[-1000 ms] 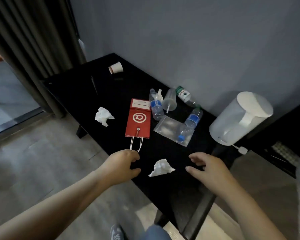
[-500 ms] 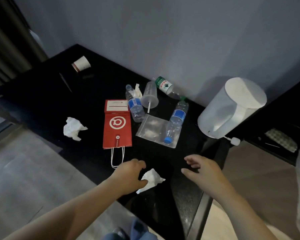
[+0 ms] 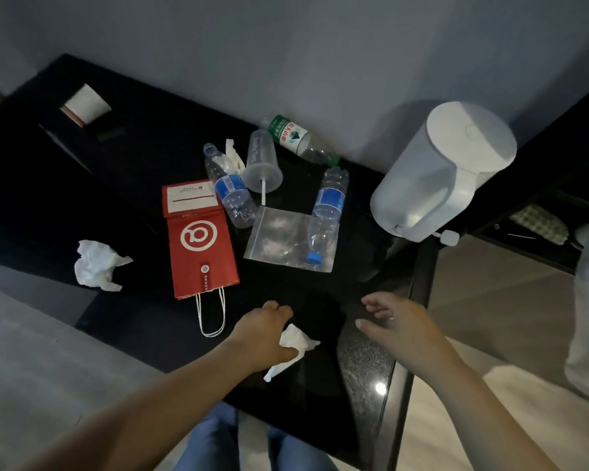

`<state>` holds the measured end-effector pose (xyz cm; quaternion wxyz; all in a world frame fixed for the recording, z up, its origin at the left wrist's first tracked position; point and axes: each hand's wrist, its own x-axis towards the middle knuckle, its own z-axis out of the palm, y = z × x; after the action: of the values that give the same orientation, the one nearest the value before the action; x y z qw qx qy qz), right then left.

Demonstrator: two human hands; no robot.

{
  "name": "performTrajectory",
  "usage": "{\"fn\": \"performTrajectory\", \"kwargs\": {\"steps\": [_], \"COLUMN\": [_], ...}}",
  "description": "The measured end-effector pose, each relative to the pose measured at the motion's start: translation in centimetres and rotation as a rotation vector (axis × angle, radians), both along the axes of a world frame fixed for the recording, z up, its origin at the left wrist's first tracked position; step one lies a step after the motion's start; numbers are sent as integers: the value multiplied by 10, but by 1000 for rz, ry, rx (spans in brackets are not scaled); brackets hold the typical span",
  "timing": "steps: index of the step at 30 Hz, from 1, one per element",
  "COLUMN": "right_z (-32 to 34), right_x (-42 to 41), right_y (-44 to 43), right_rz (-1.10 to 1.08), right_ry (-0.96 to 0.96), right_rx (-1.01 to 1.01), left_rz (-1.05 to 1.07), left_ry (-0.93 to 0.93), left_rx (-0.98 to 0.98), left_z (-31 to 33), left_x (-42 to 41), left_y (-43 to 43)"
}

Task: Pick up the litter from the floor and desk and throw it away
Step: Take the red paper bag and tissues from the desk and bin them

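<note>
Crumpled tissue (image 3: 299,340) half under the left hand (image 3: 262,331) — far paper cup (image 3: 86,105) blurred

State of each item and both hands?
Left hand: grips near tissue
Right hand: open, holds nothing
Far tissue: crumpled
Red bag: flat
Plastic cup: on side, straw in
Green bottle: on side, capped
Left blue bottle: on side
Right blue bottle: on side, capped, over zip bag
Paper cup: on side
Kettle: upright, lid shut

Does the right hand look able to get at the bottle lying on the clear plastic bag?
Probably yes. The right hand holds nothing, and only bare desk lies between it and the bottle, whose blue cap points toward it.
</note>
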<state>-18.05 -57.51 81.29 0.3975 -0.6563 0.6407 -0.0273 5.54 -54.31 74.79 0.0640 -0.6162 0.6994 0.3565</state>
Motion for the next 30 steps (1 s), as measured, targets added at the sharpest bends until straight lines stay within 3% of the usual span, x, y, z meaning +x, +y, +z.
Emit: {"fn": "performTrajectory", "kwargs": {"steps": [10,15,30], "right_z": [-8,-12,-21], "right_x": [18,17,14], "right_y": [10,10,-12], "right_rz": [-93,-126,-122], "right_ry": [-17,-13,8], "right_rx": [30,32,29], "left_rz": [-162,-97,-47], "left_ry": [16,73,-50], "left_rx": [90,160,-186], "left_z": [-24,-36,-17], "left_x": [4,7,43], "left_y": [-11,-15,-147]}}
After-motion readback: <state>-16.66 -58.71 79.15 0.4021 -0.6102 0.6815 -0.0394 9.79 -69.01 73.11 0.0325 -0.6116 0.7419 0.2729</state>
